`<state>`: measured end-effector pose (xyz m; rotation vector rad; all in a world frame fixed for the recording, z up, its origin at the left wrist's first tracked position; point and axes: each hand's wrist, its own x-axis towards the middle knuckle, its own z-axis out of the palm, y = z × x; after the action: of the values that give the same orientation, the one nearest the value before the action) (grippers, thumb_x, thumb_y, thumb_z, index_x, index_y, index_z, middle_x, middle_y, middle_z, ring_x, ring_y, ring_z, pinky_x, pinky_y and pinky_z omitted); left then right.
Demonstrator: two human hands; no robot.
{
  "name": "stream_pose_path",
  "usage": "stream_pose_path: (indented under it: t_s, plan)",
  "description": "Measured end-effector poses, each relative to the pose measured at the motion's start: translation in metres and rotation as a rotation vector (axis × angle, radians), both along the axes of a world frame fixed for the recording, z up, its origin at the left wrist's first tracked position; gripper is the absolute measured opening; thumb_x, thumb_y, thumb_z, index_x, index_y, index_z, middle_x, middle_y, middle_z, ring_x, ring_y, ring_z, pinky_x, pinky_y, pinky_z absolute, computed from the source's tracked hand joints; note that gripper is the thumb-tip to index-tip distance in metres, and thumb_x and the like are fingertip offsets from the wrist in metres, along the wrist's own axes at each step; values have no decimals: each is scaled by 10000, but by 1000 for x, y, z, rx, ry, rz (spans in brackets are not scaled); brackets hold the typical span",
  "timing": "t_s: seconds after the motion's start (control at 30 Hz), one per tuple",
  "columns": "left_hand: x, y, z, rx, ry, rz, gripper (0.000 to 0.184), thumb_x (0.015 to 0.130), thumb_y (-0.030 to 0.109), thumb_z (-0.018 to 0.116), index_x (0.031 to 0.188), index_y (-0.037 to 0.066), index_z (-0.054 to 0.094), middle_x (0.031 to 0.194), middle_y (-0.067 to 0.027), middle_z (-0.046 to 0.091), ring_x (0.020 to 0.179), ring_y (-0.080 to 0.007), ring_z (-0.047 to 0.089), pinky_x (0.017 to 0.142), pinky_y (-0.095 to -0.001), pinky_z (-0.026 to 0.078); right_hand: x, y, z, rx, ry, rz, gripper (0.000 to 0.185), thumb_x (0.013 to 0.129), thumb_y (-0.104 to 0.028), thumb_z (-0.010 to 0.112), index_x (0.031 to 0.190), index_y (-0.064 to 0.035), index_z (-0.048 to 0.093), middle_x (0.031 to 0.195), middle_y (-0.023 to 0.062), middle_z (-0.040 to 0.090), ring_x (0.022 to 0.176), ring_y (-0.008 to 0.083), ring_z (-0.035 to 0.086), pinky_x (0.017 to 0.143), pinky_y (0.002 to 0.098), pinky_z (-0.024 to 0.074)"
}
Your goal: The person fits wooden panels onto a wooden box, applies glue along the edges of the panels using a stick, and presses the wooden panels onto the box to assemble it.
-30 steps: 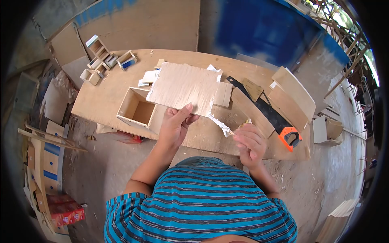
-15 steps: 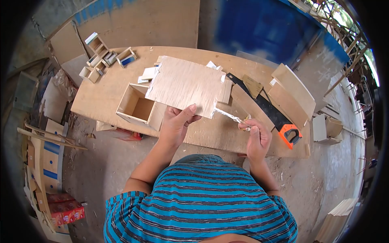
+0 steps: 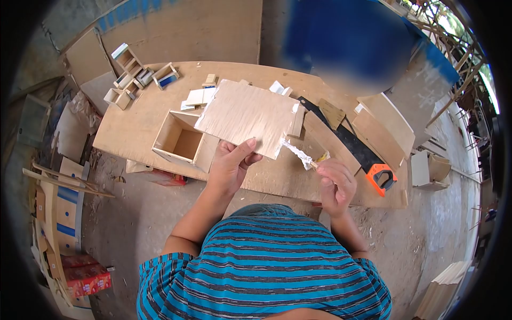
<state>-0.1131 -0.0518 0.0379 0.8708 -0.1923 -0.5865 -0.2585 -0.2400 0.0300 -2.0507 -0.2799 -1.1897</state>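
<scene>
A thin plywood panel [image 3: 248, 114] is pinched at its near edge by my left hand [image 3: 234, 162], thumb on top. White paste lines parts of the panel's left and right edges. My right hand [image 3: 337, 184] is closed on a thin stick coated in white paste [image 3: 300, 154]. The stick's far end meets the panel's near right corner. Something small and yellow [image 3: 323, 157] shows beside my right fingers; I cannot make out what it is. Left of the panel, an open wooden box [image 3: 181, 140] rests on the table.
On the wooden table [image 3: 125, 133], a handsaw with an orange handle [image 3: 382, 179] lies at the right near wood boards [image 3: 384, 125]. Small wooden boxes [image 3: 120, 97] stand at the far left. Wood scraps [image 3: 200, 96] lie behind the panel. A red carton [image 3: 88, 277] sits on the floor.
The panel has shifted slightly nearer and to the right. My right hand has turned, and the pasted stick's angle has changed, its tip still at the panel's corner.
</scene>
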Motion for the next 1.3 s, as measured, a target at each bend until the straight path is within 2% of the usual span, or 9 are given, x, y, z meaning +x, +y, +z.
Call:
stream_pose_path:
  t_s: [0.1, 0.3, 0.5, 0.6, 0.63, 0.7, 0.83, 0.93, 1.3]
  plan:
    - [-1, -1, 1, 4, 0, 15, 187, 893, 92, 612, 1058, 4, 601, 891, -64, 683, 733, -89, 661, 629, -204, 574, -2, -1, 3, -29, 11, 52, 97, 864, -56, 599, 934, -7, 646, 884, 114, 674, 815, 281, 646, 741, 369, 510]
    - [-2, -2, 2, 15, 76, -18, 65, 873, 74, 640, 894, 36, 592, 805, -61, 652, 670, -87, 635, 618, -217, 581, 0, 7, 3, 78, 72, 86, 132, 864, -70, 614, 971, -5, 657, 938, 132, 683, 854, 287, 642, 738, 348, 502]
    - [-10, -9, 10, 0, 115, -67, 178, 868, 67, 648, 703, 68, 579, 736, -34, 619, 634, -79, 615, 617, -207, 584, 16, 21, -12, 220, 105, 137, 183, 856, -72, 640, 1025, -4, 660, 976, 125, 687, 846, 256, 618, 738, 323, 477]
    - [-7, -6, 1, -40, 64, -104, 133, 865, 107, 660, 934, -3, 630, 822, -28, 648, 692, -64, 634, 655, -197, 581, 16, 23, -16, 185, 131, 102, 189, 846, -53, 647, 1030, -15, 663, 959, 101, 695, 796, 236, 604, 717, 318, 469]
    - [-7, -7, 3, -26, 85, -85, 86, 866, 93, 656, 855, 21, 611, 797, -32, 640, 676, -69, 630, 645, -199, 583, 16, 23, -17, 168, 143, 87, 190, 842, -46, 648, 1030, -20, 664, 948, 91, 699, 775, 230, 600, 708, 316, 467]
    - [-9, -9, 10, 3, 128, -45, 185, 869, 67, 646, 699, 70, 574, 748, -39, 623, 644, -79, 621, 625, -203, 586, 16, 23, -15, 85, 122, 58, 203, 832, -30, 652, 1034, -31, 667, 906, 71, 703, 741, 222, 592, 693, 312, 464]
    - [-6, -5, 4, -73, 149, -48, 123, 870, 63, 643, 776, 54, 565, 785, -58, 639, 661, -87, 633, 629, -204, 588, 16, 22, -15, 0, 78, 30, 232, 810, 3, 657, 1036, -48, 673, 840, 47, 706, 706, 219, 588, 679, 311, 465]
    - [-5, -4, 2, -73, 156, -59, 104, 868, 65, 645, 809, 45, 562, 812, -68, 649, 675, -92, 640, 632, -205, 589, 11, 18, -18, -35, 117, 64, 183, 877, -53, 612, 1057, -36, 638, 895, 78, 715, 756, 258, 598, 734, 351, 487]
    - [2, 0, -1, -117, 159, -75, 90, 863, 66, 639, 916, -2, 616, 852, -63, 671, 691, -91, 660, 610, -197, 590, -5, 11, -30, 169, 182, 154, 196, 906, -116, 603, 1090, -66, 648, 885, 90, 717, 832, 272, 623, 868, 421, 468]
